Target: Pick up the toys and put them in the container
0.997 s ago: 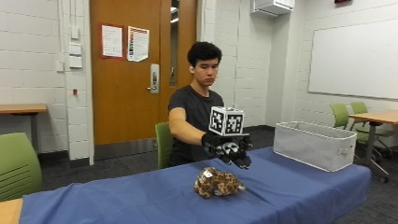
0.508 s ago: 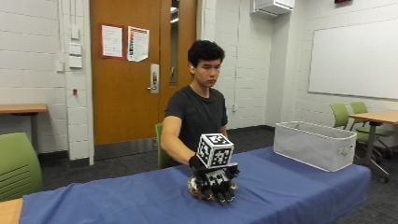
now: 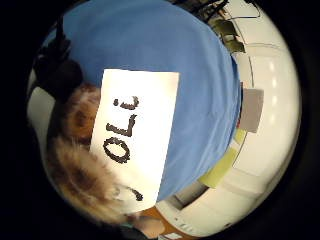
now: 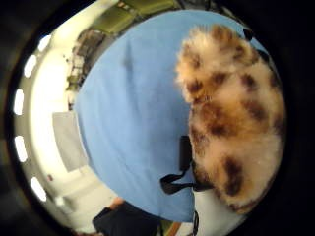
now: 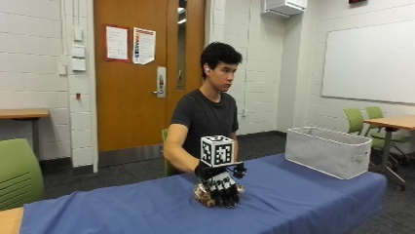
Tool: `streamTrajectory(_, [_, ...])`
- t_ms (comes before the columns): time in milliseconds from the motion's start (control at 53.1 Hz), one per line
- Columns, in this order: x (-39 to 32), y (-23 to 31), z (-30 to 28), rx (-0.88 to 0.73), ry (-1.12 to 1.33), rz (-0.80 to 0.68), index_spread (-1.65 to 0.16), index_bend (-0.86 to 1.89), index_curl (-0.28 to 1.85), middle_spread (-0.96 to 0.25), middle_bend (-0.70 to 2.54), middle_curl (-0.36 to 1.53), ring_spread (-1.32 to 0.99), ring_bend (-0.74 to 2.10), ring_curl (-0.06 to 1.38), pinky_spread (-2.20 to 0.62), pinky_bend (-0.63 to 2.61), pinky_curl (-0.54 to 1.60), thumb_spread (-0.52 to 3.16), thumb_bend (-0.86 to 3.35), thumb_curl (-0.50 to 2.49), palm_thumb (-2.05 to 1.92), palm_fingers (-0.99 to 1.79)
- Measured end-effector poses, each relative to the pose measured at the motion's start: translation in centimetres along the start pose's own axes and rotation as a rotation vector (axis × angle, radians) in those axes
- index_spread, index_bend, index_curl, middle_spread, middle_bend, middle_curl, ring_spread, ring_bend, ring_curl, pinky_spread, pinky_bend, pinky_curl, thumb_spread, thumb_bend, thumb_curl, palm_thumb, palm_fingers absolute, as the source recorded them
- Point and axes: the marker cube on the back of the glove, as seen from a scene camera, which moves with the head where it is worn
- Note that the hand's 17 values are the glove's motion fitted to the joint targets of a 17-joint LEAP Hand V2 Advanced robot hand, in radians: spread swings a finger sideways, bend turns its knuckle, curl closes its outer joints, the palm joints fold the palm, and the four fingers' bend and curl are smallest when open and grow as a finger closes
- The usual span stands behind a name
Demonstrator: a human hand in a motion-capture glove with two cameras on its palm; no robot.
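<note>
Outside view: gloved right hand [image 5: 220, 187] down on spotted plush toy [image 5: 206, 195] mid-table on blue tablecloth [image 5: 129, 214], fingers [image 5: 225, 195] pointing down, draped over toy's front; curled round it or only resting, cannot tell. Grey fabric container [image 5: 327, 151] well apart, at table's far end. Little-finger palm view: white handwritten tag [image 3: 135, 135] against fur. Thumb palm view: spotted fur close to palm, cloth beside.

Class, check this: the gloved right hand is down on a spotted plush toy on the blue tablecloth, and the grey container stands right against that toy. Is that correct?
Not quite. The outside view shows the grey container standing well apart from the spotted plush toy, near the far end of the blue tablecloth. The rest holds: the gloved right hand is down on the toy.
</note>
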Motion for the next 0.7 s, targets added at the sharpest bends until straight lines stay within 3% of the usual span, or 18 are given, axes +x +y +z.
streamTrajectory(132, [-0.1,0.9,-0.4,0.193,-0.001,-0.037,-0.33,0.28,0.46,-0.19,0.28,0.42,-0.49,0.64,0.34,-0.30,0.72,0.34,1.22,0.19,0.40,0.46,0.83])
streamTrajectory(207, [-0.3,1.3,-0.5,0.186,0.004,-0.057,-0.34,0.21,0.45,-0.27,0.46,0.47,-0.50,0.77,0.37,-0.33,0.63,0.30,1.13,0.19,0.45,0.52,1.13])
streamTrajectory(376, [-1.4,1.0,-1.2,0.097,0.031,-0.102,-0.36,0.28,0.53,-0.35,0.69,0.56,-0.47,0.94,0.45,-0.38,0.53,0.30,0.97,0.18,0.56,0.59,1.29])
streamTrajectory(527, [-4.5,-0.4,-5.2,0.069,-0.081,-0.119,-0.36,0.45,0.63,-0.36,0.83,0.62,-0.45,1.02,0.49,-0.43,0.55,0.31,0.86,0.17,0.65,0.59,1.32])
streamTrajectory(696, [-10.7,-1.2,-12.6,0.190,-0.133,-0.206,-0.34,0.56,0.71,-0.36,0.92,0.66,-0.44,1.08,0.52,-0.44,0.61,0.34,0.78,0.17,0.73,0.58,1.26])
